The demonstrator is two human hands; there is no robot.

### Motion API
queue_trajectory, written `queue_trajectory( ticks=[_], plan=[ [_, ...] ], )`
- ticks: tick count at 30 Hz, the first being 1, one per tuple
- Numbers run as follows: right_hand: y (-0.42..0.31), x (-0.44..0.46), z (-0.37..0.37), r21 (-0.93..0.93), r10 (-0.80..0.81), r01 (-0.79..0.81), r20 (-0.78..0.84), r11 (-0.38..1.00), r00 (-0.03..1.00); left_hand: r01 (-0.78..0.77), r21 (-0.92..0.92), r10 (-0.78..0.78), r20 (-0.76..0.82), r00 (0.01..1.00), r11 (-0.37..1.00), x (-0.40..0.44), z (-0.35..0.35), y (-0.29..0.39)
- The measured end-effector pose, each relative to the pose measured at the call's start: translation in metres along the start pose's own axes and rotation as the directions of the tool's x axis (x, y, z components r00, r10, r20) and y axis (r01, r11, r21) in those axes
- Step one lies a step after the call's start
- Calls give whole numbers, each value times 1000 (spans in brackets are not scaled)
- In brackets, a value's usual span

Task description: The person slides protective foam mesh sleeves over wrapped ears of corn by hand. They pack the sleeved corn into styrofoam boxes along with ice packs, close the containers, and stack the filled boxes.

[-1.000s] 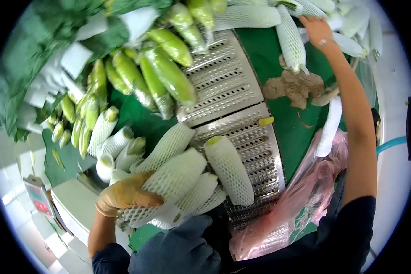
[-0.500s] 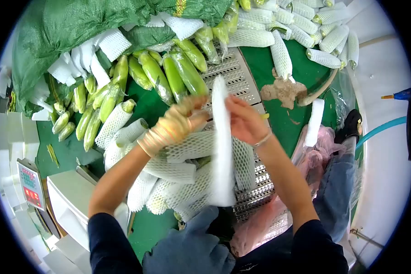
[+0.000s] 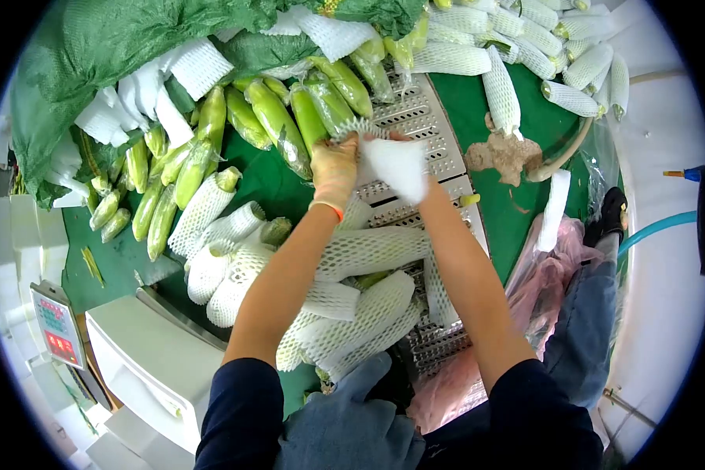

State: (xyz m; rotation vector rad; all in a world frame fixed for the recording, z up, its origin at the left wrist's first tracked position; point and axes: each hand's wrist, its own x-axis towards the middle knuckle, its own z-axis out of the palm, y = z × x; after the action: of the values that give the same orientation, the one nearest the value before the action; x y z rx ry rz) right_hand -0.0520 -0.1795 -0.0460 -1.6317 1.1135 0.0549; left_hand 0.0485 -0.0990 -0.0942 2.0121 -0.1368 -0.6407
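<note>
Over two slotted metal panels (image 3: 427, 117), left hand (image 3: 334, 168), right hand (image 3: 398, 135), fingers of both holding one white foam sleeve (image 3: 399, 168)

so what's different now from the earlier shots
The left hand let go of the netted vegetables, moved forward and right, and now grips a white foam sleeve. The right hand came left from the netted pile and is partly hidden behind the sleeve. The bagged green vegetables and brown clump stayed put.
</note>
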Motion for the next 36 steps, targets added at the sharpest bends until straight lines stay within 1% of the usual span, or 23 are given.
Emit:
queue_trajectory(
  ticks=[1, 2, 6, 9, 10, 11, 12, 15, 17, 19, 21, 22, 23, 24, 26, 27, 28, 30, 32, 33, 34, 35, 36],
  plan=[
    [15, 9, 6, 3, 2, -2, -1, 1000, 1000, -54, 42, 57, -81, 995, 998, -1, 6, -12],
    [50, 29, 20, -44, -159, 158, -14, 986, 987, 73, 202, -47, -131, 990, 977, -40, -8, 35],
    [87, 33, 25, -105, -466, 457, -78, 883, 882, 167, 405, -157, -59, 986, 899, -42, -7, 32],
    [38, -41, 5, 12, -445, 455, -191, 890, 875, 204, 102, -223, 621, 752, 974, -8, -9, -33],
    [25, -65, -3, 39, -438, 457, -224, 889, 871, 127, 18, -104, 696, 710, 992, -33, -20, -21],
    [10, -89, 0, -131, -598, 601, -392, 789, 699, 6, -83, 55, 712, 700, 997, -58, -25, -7],
    [-6, -105, -11, -137, -593, 594, -396, 793, 701, -153, -136, 204, 708, 676, 979, -79, -26, 1],
    [-41, -130, -45, -378, -651, 562, -168, 736, 740, -590, -116, 516, 637, 573, 799, -113, -27, 14],
    [-46, -102, -53, -310, -591, 526, -178, 792, 786, -557, -159, 529, 598, 602, 815, -111, -25, 17],
    [-48, -70, -63, -243, -539, 493, -185, 835, 822, -239, -299, 373, 564, 737, 924, -90, -20, 16],
    [-36, -31, -69, 33, -389, 436, -391, 900, 834, 10, -371, 192, 505, 841, 929, -61, -9, 17],
    [-21, -10, -71, 95, -231, 289, -395, 952, 889, -16, -313, 170, 473, 865, 950, -46, -1, 17],
    [3, 11, -66, 219, -122, 224, -401, 950, 908, -378, -68, 363, 479, 799, 923, -31, 12, 10],
    [37, 33, -51, 364, -28, 187, -399, 913, 916, -674, 181, 541, 465, 701, 717, -15, 25, 3],
    [100, 68, -21, 514, 102, 148, -426, 845, 899, -793, 608, 580, 632, 513, 39, 18, 56, -17],
    [107, 71, -19, 490, 160, 93, -450, 867, 879, -602, 615, 445, 411, 796, 509, 30, 73, -30],
    [112, 74, -16, 467, 219, 32, -472, 883, 854, -504, 536, 404, 301, 864, 678, 20, 73, -22],
    [78, 50, -19, 766, 398, -41, -287, 642, 871, -672, 385, 611, 285, 738, 633, 1, 62, 6],
    [53, 10, -22, 670, 223, -108, -88, 735, 971, -784, 297, 710, 332, 620, 546, -10, 35, 32],
    [38, -17, -36, 583, 177, -162, 32, 796, 984, -655, -55, 587, 505, 633, 754, -5, 19, 41],
    [29, -41, -46, 483, 147, -211, 166, 850, 975, -353, -325, 476, 684, 553, 877, -13, 6, 53],
    [38, -59, -55, 293, -137, 102, 103, 951, 985, 373, -271, 43, 853, 519, 887, -45, -15, 92],
    [50, -76, -71, 68, -416, 410, 121, 909, 901, -109, -408, 393, 718, 575, 906, -38, -33, 60]
  ],
)
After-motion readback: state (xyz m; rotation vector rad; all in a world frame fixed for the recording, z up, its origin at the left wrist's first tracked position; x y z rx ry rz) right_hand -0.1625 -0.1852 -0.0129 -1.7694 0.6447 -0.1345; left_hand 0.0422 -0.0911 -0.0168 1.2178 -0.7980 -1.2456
